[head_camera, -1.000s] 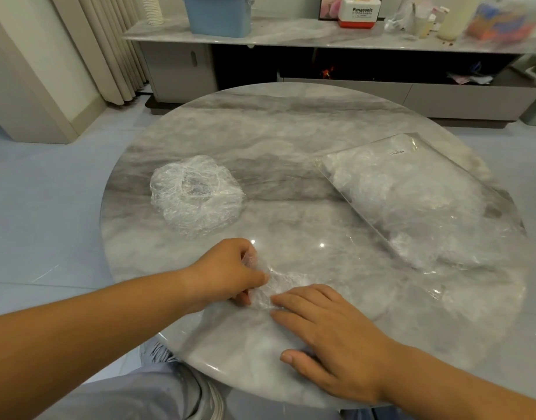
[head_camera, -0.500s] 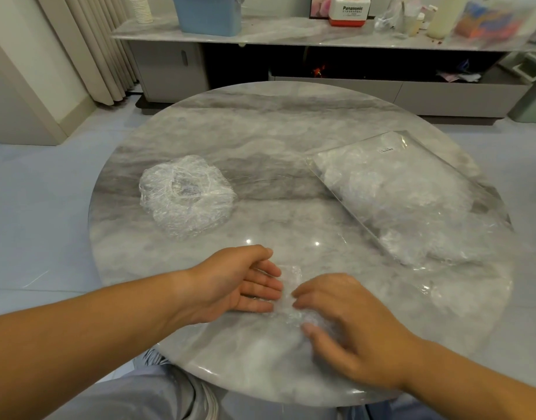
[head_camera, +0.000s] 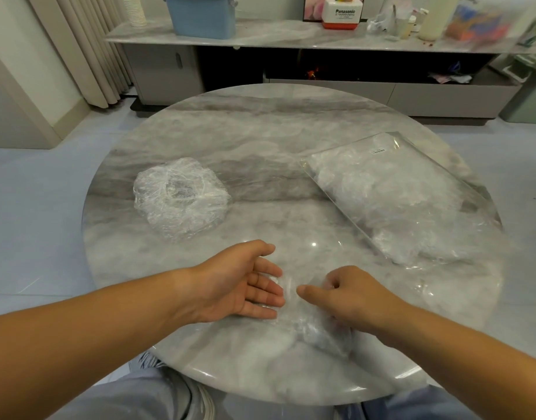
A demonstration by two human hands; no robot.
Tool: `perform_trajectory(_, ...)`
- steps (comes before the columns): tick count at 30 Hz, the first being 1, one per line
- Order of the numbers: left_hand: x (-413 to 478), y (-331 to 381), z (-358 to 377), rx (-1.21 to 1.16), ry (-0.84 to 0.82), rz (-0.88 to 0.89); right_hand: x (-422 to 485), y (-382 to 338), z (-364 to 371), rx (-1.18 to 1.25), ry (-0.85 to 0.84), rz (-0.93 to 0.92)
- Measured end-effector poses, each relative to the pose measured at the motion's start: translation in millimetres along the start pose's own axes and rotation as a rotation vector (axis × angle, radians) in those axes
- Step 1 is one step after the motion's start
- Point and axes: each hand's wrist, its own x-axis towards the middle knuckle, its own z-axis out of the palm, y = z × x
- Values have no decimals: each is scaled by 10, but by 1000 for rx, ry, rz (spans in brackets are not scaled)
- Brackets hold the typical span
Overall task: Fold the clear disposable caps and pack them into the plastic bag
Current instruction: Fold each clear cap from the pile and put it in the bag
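Close to the near rim of the round marble table (head_camera: 245,359), a crumpled clear cap (head_camera: 313,327) lies flat between two bare hands. The left hand (head_camera: 239,286) rests on its edge, palm turned inward, its fingers (head_camera: 266,291) straight and loosely spread, tips touching the film. The right hand (head_camera: 348,295) sits on top of the cap, thumb stretched left, knuckles curled down and gripping the plastic. Farther in, to the left, a puffy stack of caps (head_camera: 180,197) sits well inside the table's edge. To the right, the plastic bag (head_camera: 397,201), already stuffed with caps, lies slantwise, its far corner near the right rim. A broad band of bare marble runs between the stack and the bag. Beyond the table stands a low sideboard (head_camera: 291,37) carrying a blue bin (head_camera: 201,16).
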Motion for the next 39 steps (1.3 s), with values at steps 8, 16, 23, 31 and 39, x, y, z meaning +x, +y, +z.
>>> perform_trajectory(8, 38, -187, 63, -19, -55, 108, -94, -74, 32, 580, -121, -297)
perform_trajectory(16, -28, -196, 101, 82, -58, 199, -113, 162, 117, -36, -108, -684)
perform_trajectory(23, -101, -102, 74, 471, 203, 396, -83, 156, 130, -333, -148, -780)
perform_trajectory(31, 94, -23, -166, 942, 365, 419, -69, 197, 198, -551, -177, -803)
perform_trajectory(39, 199, 39, -170, 947, 248, 370, -67, 309, 205, -610, -124, -863)
